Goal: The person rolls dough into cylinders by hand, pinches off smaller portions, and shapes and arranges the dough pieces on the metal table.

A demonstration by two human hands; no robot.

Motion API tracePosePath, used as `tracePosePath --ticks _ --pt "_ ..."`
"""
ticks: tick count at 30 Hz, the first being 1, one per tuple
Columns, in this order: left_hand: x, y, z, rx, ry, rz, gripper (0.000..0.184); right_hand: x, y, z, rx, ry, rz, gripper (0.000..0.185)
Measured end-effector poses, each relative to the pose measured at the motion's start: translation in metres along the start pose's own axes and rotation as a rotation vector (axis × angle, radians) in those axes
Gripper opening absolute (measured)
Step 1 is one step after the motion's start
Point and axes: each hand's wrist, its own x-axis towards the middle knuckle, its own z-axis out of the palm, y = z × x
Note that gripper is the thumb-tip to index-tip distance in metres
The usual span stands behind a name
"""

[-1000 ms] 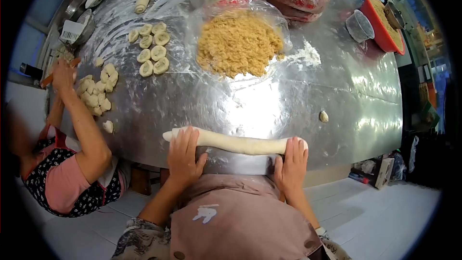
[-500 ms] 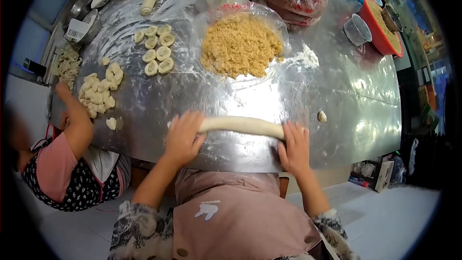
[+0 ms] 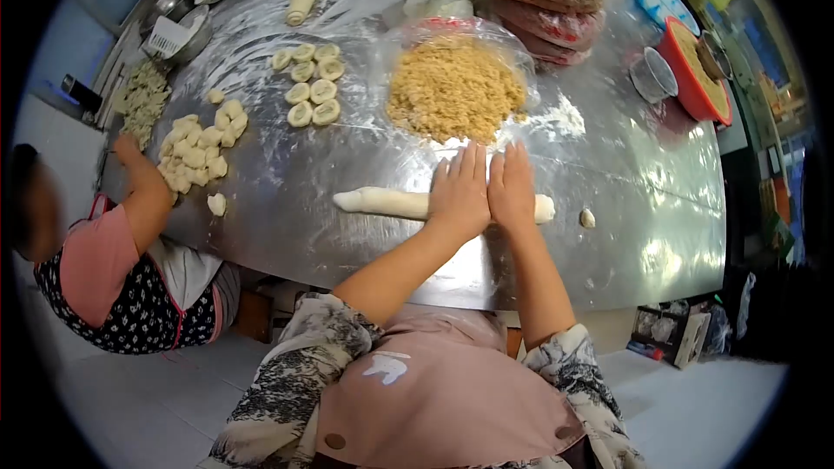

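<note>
A long pale dough roll [image 3: 382, 202] lies crosswise on the metal table in front of me. My left hand [image 3: 460, 195] presses flat on its right half, fingers stretched out away from me. Right beside it, my right hand [image 3: 512, 187] also lies flat over the roll, fingers extended and close to the left ones. The roll's right end shows past my right hand. Beyond my fingertips sits a heap of yellow crumbly mixture [image 3: 452, 87] on a plastic sheet. A small dough scrap [image 3: 588, 218] lies to the right of the roll.
Several filled dough rounds [image 3: 313, 87] and a pile of dough pieces [image 3: 195, 152] lie to the left. At the left edge a co-worker [image 3: 113, 269] reaches toward a greenish filling [image 3: 143, 100]. Stacked bags [image 3: 547, 0], a clear cup [image 3: 651, 75] and a red basin [image 3: 695, 74] stand back right.
My hands have come together from the two ends of the dough roll onto its right half, fingers now stretched forward. The whole view has shifted slightly.
</note>
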Motion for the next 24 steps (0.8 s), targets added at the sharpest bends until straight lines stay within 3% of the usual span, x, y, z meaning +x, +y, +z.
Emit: tracePosePath --ticks 2,3,4,5,6,8,13,16,19,21,23,24 --pt "-0.011 0.001 -0.035 -0.078 -0.493 -0.04 0.049 -0.028 -0.005 -0.018 -0.163 -0.174 -0.116 0.055" --pt "-0.026 -0.003 -0.04 -0.094 -0.429 0.055 0.046 -0.05 -0.013 -0.03 -0.296 -0.186 -0.258 0.052" --pt "-0.035 -0.002 -0.057 -0.15 -0.582 0.043 0.045 -0.07 -0.029 -0.048 -0.274 -0.259 -0.209 0.051" --pt "-0.059 -0.006 -0.071 -0.169 -0.459 0.138 0.048 -0.103 -0.011 -0.038 -0.3 -0.115 -0.28 0.055" --pt "-0.084 -0.014 -0.072 -0.231 -0.338 0.188 0.056 -0.126 -0.008 -0.043 -0.297 -0.167 -0.242 0.062" --pt "-0.099 -0.021 -0.08 -0.208 -0.363 0.168 0.063 -0.158 -0.014 -0.047 -0.278 -0.173 -0.111 0.065" --pt "-0.035 -0.02 -0.052 0.087 -0.458 -0.123 0.077 -0.08 -0.016 -0.033 -0.343 -0.095 0.091 0.075" --pt "-0.007 -0.032 -0.042 -0.027 -0.24 -0.284 0.075 -0.028 -0.001 -0.018 -0.435 0.079 0.16 0.075" --pt "-0.02 -0.035 -0.042 0.097 -0.061 -0.186 0.07 -0.03 -0.001 -0.026 -0.425 0.11 0.101 0.07" --pt "-0.039 -0.038 -0.064 -0.001 -0.452 -0.053 0.066 -0.075 -0.003 -0.042 -0.316 0.032 -0.071 0.053" --pt "-0.083 -0.046 -0.077 -0.118 -0.347 0.01 0.064 -0.134 0.003 -0.05 -0.249 0.084 -0.184 0.049" --pt "-0.107 -0.049 -0.086 -0.117 -0.347 0.016 0.064 -0.162 0.002 -0.059 -0.295 0.045 -0.177 0.056"
